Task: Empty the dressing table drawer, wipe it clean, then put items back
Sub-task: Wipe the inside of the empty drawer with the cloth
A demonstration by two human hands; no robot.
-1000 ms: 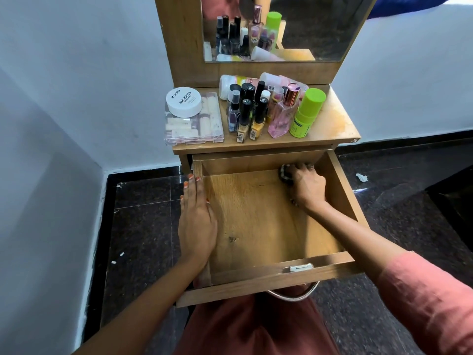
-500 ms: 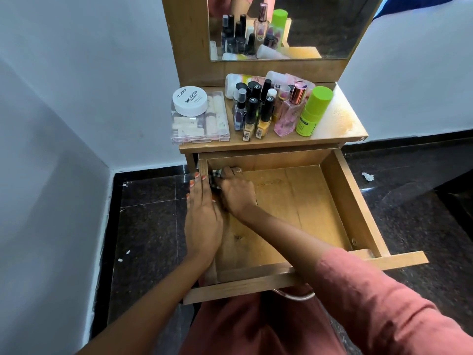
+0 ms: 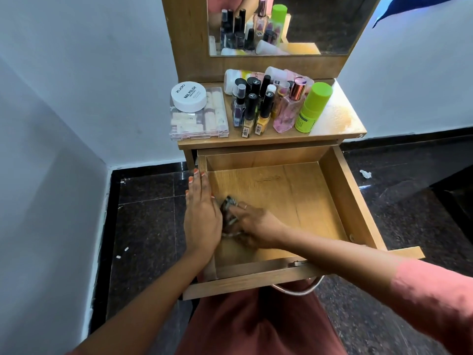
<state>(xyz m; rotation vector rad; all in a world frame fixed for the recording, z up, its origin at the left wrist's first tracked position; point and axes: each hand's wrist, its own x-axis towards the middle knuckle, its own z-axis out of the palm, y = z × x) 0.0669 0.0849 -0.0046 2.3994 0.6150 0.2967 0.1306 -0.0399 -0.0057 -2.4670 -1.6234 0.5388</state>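
The wooden drawer (image 3: 340, 190) is pulled out, and only the cloth and my right hand are inside it. My right hand (image 3: 256, 226) grips a dark crumpled cloth (image 3: 229, 204) against the drawer floor near the left wall. My left hand (image 3: 202, 216) lies flat with straight fingers along the drawer's left wall. The cosmetics stand on the dressing table top (image 3: 337, 119): a clear nail kit box (image 3: 198, 119) with a white nail polish tub (image 3: 189, 96) on it, several dark nail polish bottles (image 3: 252, 106), a pink perfume bottle (image 3: 288, 108) and a green-capped bottle (image 3: 312, 106).
A mirror (image 3: 307, 24) rises behind the cosmetics. White walls close in at the left and behind. The floor is dark tile (image 3: 146, 226) with a scrap of white paper (image 3: 365, 173) at the right. My lap in red cloth is under the drawer front.
My right hand with the cloth swept from the drawer's back right to the back left corner, then toward me along the left wall. My left hand stayed on the left wall.
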